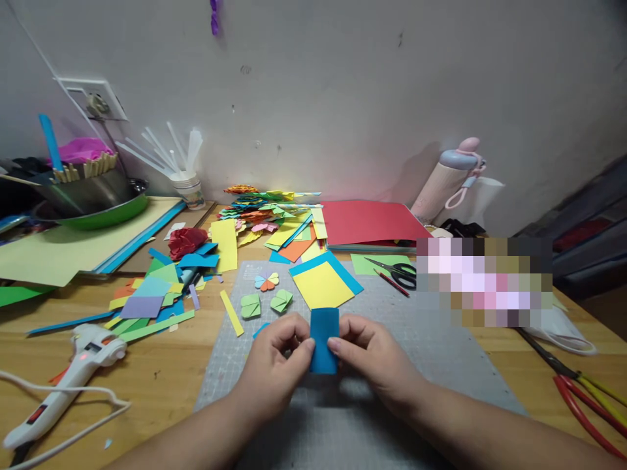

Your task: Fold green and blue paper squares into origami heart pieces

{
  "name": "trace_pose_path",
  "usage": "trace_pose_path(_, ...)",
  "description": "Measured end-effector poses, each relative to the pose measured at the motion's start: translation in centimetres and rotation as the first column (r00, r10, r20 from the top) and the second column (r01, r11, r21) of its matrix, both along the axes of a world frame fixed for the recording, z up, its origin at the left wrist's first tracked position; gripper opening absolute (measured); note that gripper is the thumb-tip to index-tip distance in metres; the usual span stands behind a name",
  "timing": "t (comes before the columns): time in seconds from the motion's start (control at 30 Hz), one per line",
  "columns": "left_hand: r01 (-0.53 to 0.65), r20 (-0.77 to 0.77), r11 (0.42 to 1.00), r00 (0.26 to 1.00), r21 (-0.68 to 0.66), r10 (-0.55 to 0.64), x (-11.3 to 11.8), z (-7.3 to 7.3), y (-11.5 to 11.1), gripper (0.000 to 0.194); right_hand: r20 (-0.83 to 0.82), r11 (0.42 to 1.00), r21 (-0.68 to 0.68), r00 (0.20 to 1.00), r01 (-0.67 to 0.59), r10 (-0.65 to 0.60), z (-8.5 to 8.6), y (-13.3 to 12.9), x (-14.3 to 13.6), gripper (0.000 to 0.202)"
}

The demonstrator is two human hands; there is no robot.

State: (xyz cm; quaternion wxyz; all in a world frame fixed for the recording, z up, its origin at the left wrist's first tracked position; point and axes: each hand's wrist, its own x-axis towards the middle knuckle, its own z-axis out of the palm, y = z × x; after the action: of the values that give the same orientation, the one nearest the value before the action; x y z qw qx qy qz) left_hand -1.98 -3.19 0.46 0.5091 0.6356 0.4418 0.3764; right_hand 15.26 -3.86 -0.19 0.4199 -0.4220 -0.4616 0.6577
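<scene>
Between my hands a blue rectangle of paper [324,341] is held upright above the grey cutting mat [416,391]. My left hand [287,356] pinches its left edge, thumb in front and fingers behind. On the opposite edge, my right hand [369,352] grips it the same way. Just beyond lies a yellow paper square [324,284] on top of a blue sheet [349,277]. Left of these are two folded green paper pieces, one a green square [251,306], and a multicoloured paper flower [267,281]. A yellow strip [232,313] rests at the mat's left side.
A white glue gun [73,378] with its cord lies at left, near a heap of paper scraps [142,307]. Black scissors [396,269] and a pencil [392,283] are at the back right. Red-handled pliers [563,372] lie far right. A pink bottle [443,179] leans by the wall.
</scene>
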Motion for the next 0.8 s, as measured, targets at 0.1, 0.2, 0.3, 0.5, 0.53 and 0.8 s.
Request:
trace_pose_path(0.1,-0.026,-0.008,0.999,1.000,0.041,0.027,-0.04,0.12,0.03,0.019,-0.010,0.998,0.001,0.998,0.056,-0.056,0.12,-0.04,0.08,0.028)
trace_pose_path(0.2,-0.011,-0.036,0.999,0.999,0.039,0.012,0.14,0.22,-0.04,0.020,0.044,0.995,0.052,0.995,0.090,-0.092,0.27,-0.21,0.21,0.027)
trace_pose_path(0.3,0.083,-0.022,0.996,0.996,-0.045,-0.084,0.47,0.16,-0.17,0.016,0.076,0.986,0.148,0.993,0.083,-0.095,0.27,-0.50,0.30,0.024)
trace_pose_path(0.5,0.076,0.018,0.995,0.997,-0.060,-0.075,0.68,0.17,-0.14,0.012,0.089,0.975,0.218,0.994,0.038,-0.059,-0.09,-0.52,0.49,0.018)
trace_pose_path(0.53,0.058,0.010,0.997,0.998,-0.047,-0.058,0.66,0.22,-0.13,0.012,0.092,0.975,0.217,0.994,0.044,-0.065,-0.10,-0.44,0.54,0.018)
trace_pose_path(0.8,0.076,0.001,0.996,0.997,-0.053,-0.076,0.53,0.60,-0.31,0.015,0.033,0.989,0.137,0.998,0.047,-0.052,-0.20,-0.24,0.44,0.018)
